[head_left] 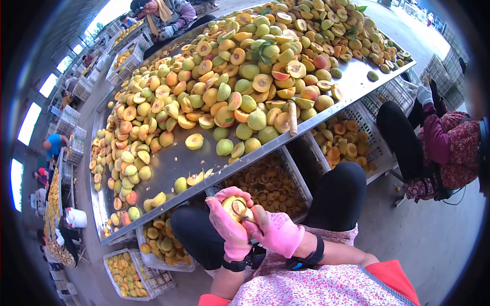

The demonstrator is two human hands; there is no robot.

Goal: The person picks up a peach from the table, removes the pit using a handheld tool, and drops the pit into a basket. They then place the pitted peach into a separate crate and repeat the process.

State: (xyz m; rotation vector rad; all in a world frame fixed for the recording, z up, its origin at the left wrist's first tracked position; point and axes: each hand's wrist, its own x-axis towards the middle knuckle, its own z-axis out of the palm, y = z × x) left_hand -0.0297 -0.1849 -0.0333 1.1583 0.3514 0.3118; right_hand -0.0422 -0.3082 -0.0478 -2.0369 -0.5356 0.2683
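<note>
My left hand (230, 228), in a pink glove, is closed around a halved yellow peach (233, 204) above my lap. My right hand (278, 232), gloved in pink too, is closed on a pitting knife. The thin curved loop of that pitting knife (239, 209) lies against the cut face of the peach; its handle is hidden in my fingers. Just beyond my hands, a metal-topped table (204, 148) carries a big heap of peaches (224, 76), many cut in half. A wooden-handled tool (292, 118) rests on its near edge.
Under the table edge stand a crate of pits and scraps (270, 186) and a crate of peach halves (347, 140). More filled crates (127, 275) are at lower left. A co-worker (444, 137) sits at right, another person (163, 18) works across the table.
</note>
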